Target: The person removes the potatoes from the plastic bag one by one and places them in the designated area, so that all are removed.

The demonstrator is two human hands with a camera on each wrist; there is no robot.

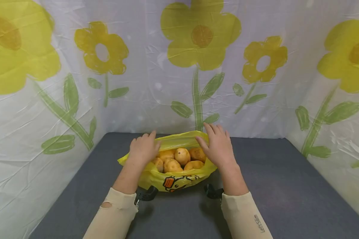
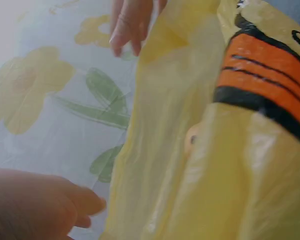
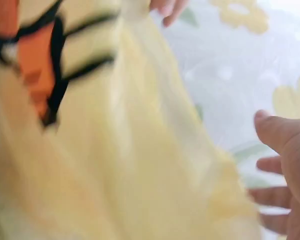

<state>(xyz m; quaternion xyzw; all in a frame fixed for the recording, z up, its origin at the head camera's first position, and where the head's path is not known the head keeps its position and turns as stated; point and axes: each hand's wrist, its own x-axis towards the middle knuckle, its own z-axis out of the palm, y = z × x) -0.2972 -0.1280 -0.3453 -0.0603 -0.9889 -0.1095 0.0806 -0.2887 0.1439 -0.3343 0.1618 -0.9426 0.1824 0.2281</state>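
A yellow plastic bag [image 1: 167, 182] with a printed black-and-orange cartoon lies on its base with its mouth gaping upward. Several potatoes [image 1: 182, 156] sit together inside it. My left hand [image 1: 142, 148] is over the bag's left rim, its fingers relaxed and pointing away from me. Over the right rim, my right hand [image 1: 219, 146] has its fingers spread and thumb apart. Beside the bag's edge in the right wrist view, the right hand [image 3: 295, 175] shows nothing between its fingers. The left wrist view has the left hand [image 2: 40, 205] next to the plastic edge.
The bag rests on a dark grey table [image 1: 275, 186]. A white curtain [image 1: 149, 83] printed with yellow flowers hangs behind the table and along both sides. Black wrist-worn devices [image 1: 148, 193] stick out beneath the forearms, close to the bag's front.
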